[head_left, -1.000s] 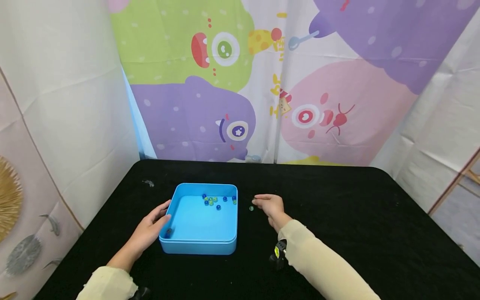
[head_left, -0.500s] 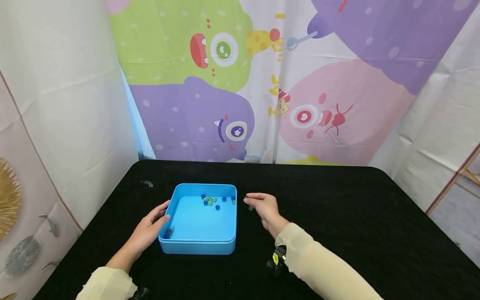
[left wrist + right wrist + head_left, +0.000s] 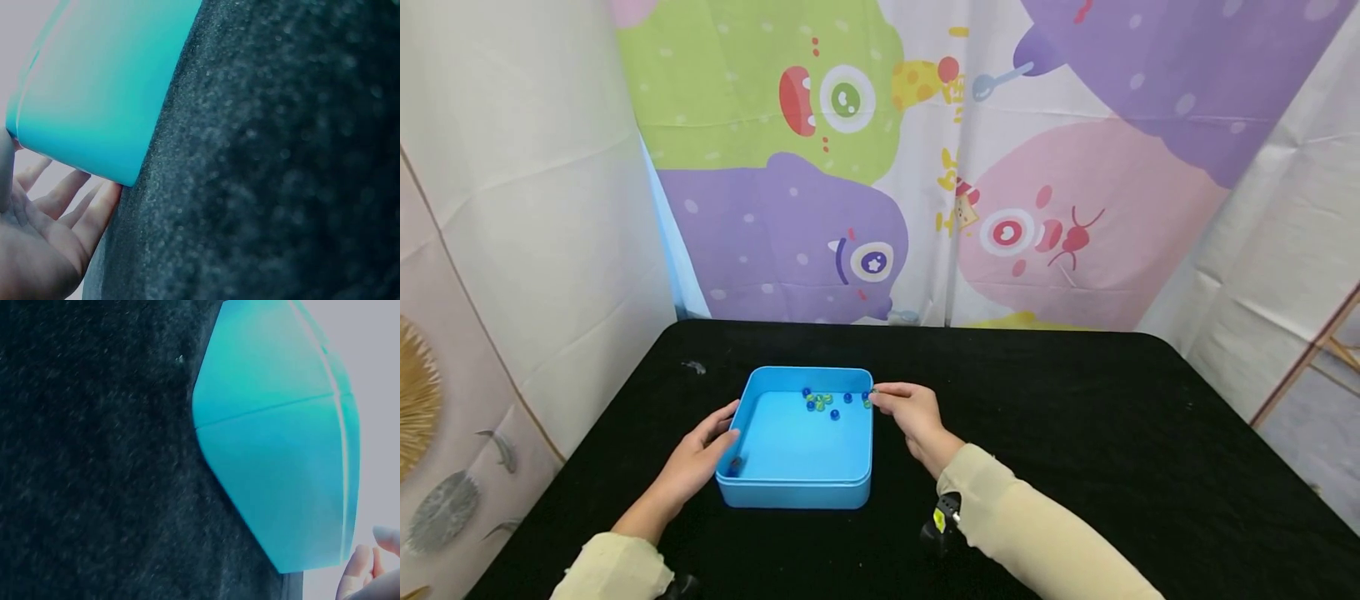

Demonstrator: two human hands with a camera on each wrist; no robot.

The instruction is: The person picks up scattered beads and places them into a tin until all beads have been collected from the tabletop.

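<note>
A shallow blue plastic box [image 3: 797,493] holds several blue and yellow-green glass marbles [image 3: 820,402], mostly toward its far side. My left hand [image 3: 696,457] grips the box's left wall, thumb over the rim and fingers along the outside; the left wrist view shows the fingers [image 3: 100,212] against that wall. At the right rim, my right hand [image 3: 917,419] pinches a small dark marble [image 3: 874,390] between thumb and fingertips, mostly hidden by them. In the right wrist view only part of the right hand [image 3: 375,569] shows, beside the box's rim.
A black cloth covers the table [image 3: 1037,417]. A small clear scrap [image 3: 694,367] lies on it behind and left of the box. Printed cartoon curtain [image 3: 820,233] hangs beyond the far edge. A dark spot [image 3: 735,464] shows in the box's near left corner.
My right hand has moved left to the box's right rim with the marble in its fingertips. A loose marble on the cloth is now hidden behind that hand. The left hand stays put.
</note>
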